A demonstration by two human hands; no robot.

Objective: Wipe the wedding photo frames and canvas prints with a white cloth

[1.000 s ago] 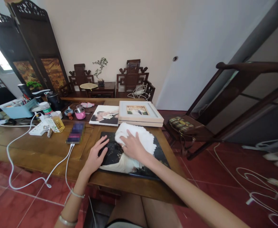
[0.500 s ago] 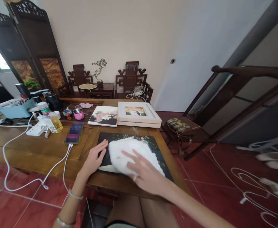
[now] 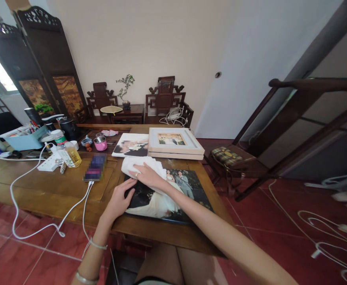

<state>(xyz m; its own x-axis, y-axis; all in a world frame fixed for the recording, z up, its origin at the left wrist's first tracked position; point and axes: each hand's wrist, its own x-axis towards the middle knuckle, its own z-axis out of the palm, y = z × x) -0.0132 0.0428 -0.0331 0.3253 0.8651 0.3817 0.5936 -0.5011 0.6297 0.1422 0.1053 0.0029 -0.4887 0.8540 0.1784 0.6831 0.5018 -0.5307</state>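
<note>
A glossy dark photo panel (image 3: 188,204) showing a couple in wedding clothes lies flat at the table's near edge. My left hand (image 3: 122,198) rests on its left edge with the fingers stretched out and nothing held. Over the panel's upper left corner lies a fluffy white cloth (image 3: 131,162), bunched and partly past the edge. My right hand (image 3: 148,176), a ring on one finger, grips the cloth from above and presses it down. Its fingertips are close to those of my left hand, and its forearm crosses above the panel.
Behind the panel lie a white-framed picture (image 3: 176,144) and a photo print (image 3: 130,145). To the left are a charging phone (image 3: 95,168), a power strip (image 3: 49,162), a bottle (image 3: 71,154) and a pink cup (image 3: 100,143). A chair (image 3: 241,160) with a checked bag stands right.
My right hand has slid the white cloth from the panel's middle to its upper left corner, uncovering the pictured couple. My left hand stays on the left edge.
</note>
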